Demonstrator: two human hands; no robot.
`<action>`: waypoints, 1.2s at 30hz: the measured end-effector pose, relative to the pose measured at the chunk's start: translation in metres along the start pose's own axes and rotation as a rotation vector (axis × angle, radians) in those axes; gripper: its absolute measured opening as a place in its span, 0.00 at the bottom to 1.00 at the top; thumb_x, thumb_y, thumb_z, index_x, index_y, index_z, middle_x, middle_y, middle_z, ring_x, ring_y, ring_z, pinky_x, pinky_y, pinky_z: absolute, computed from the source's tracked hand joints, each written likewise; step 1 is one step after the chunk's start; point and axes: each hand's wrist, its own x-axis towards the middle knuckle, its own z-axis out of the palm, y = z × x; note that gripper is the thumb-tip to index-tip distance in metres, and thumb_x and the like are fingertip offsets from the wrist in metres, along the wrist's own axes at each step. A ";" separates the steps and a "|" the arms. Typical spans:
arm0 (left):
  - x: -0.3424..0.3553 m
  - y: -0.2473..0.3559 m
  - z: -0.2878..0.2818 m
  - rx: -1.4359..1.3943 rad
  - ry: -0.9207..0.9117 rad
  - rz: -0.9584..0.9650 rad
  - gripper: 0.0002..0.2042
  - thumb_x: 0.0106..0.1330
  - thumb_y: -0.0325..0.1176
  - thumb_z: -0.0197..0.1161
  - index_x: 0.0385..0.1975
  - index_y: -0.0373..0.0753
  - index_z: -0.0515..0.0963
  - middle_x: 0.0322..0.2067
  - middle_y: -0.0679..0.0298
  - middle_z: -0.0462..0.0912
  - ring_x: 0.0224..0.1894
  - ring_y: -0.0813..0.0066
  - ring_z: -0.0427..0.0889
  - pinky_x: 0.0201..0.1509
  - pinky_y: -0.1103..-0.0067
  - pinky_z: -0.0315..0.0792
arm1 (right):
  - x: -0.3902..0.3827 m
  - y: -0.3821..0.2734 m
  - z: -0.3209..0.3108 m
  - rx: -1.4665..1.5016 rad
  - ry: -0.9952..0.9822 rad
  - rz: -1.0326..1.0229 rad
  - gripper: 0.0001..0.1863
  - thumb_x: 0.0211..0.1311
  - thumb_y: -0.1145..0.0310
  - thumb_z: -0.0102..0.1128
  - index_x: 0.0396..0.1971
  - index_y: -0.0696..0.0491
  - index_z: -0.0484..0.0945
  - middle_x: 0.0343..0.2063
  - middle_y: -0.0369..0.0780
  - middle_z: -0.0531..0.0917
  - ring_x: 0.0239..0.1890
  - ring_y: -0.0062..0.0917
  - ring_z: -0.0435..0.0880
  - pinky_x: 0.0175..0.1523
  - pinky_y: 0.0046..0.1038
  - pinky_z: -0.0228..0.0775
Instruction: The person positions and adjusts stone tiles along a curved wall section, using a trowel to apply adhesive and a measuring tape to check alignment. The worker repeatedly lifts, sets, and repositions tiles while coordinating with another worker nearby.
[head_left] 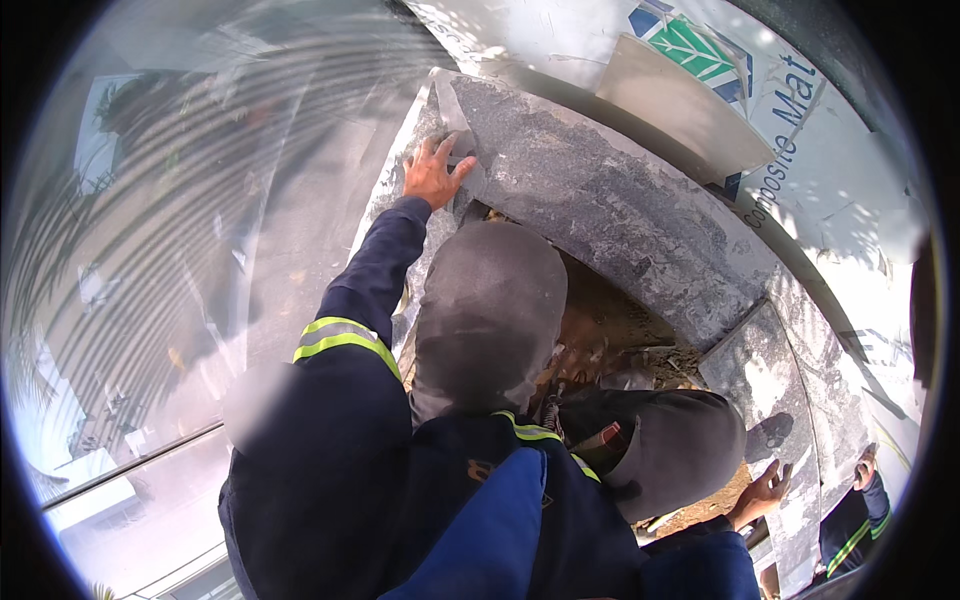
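My left hand [436, 172] rests with fingers spread on the upper-left corner of a mottled grey panel frame [598, 183], over a narrow strip at the joint. My right hand [762, 492] touches a grey panel [750, 360] at lower right, its fingers slightly bent and apart. Between my arms are my knees in dark grey trousers [485, 300]. Inside the frame is a dark, rough opening [612, 318] with loose debris.
A white printed board [840, 220] with a beige piece [680, 115] lies along the top and right. A glossy grey surface [180, 260] with palm-leaf patterns fills the left. At lower right, another hand [864, 468] with a navy sleeve shows, a co-worker or a reflection.
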 end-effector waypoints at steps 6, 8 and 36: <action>-0.059 -0.037 0.012 0.099 0.049 0.128 0.40 0.65 0.70 0.55 0.72 0.51 0.65 0.63 0.52 0.67 0.66 0.52 0.67 0.71 0.54 0.57 | 0.063 -0.102 0.022 0.171 -0.125 -0.419 0.25 0.74 0.60 0.60 0.62 0.60 0.75 0.59 0.51 0.77 0.49 0.37 0.85 0.44 0.34 0.83; -0.057 -0.041 0.012 0.139 0.126 0.093 0.34 0.67 0.63 0.58 0.67 0.50 0.70 0.58 0.54 0.71 0.61 0.53 0.70 0.67 0.55 0.60 | 0.067 -0.124 0.034 0.165 -0.146 -0.436 0.25 0.75 0.59 0.59 0.64 0.60 0.74 0.58 0.49 0.78 0.46 0.34 0.86 0.43 0.32 0.81; -0.059 0.089 0.122 -0.529 -0.672 1.261 0.27 0.74 0.51 0.53 0.62 0.35 0.73 0.54 0.45 0.77 0.49 0.40 0.78 0.54 0.54 0.70 | 0.027 0.157 -0.160 -0.465 -0.217 0.539 0.37 0.61 0.44 0.67 0.61 0.57 0.78 0.56 0.52 0.82 0.60 0.43 0.81 0.64 0.41 0.72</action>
